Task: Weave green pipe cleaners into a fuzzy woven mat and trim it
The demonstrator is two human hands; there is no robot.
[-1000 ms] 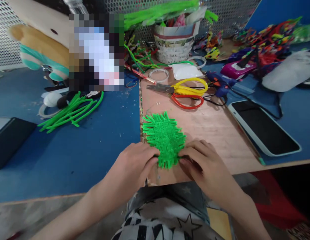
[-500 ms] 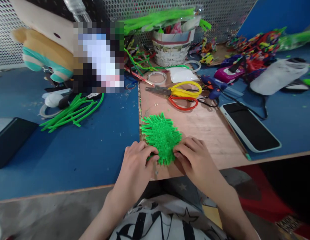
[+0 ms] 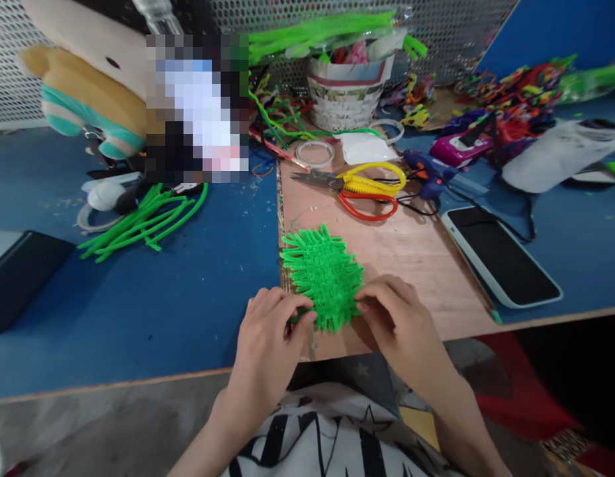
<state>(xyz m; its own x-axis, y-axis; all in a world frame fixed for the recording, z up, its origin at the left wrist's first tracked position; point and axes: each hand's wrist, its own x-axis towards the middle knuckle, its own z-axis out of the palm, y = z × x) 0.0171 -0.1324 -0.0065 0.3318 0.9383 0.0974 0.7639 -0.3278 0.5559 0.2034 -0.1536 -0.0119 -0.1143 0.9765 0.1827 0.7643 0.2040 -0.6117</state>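
A woven piece of bright green pipe cleaners (image 3: 327, 275), with loose ends sticking out all around, lies on the brown board (image 3: 416, 271) near the table's front edge. My left hand (image 3: 275, 324) pinches its lower left edge between thumb and fingers. On the opposite side, my right hand (image 3: 394, 311) has thumb and fingertips closed on the lower right edge. Beyond the weave lie scissors (image 3: 354, 185) with one yellow and one red handle, apart from both hands. The pinched ends are partly hidden by my fingers.
Loose green pipe cleaners (image 3: 143, 222) lie on the blue table at left, near a dark box-like object (image 3: 26, 278). A phone (image 3: 503, 255) rests at right. Behind stand a white woven basket (image 3: 344, 96), a tape roll (image 3: 314, 154) and a blue glue gun (image 3: 429, 172).
My right hand has shifted slightly right along the weave's edge, its fingers a little less bunched. My left hand stays at the left edge. The whole view has moved slightly.
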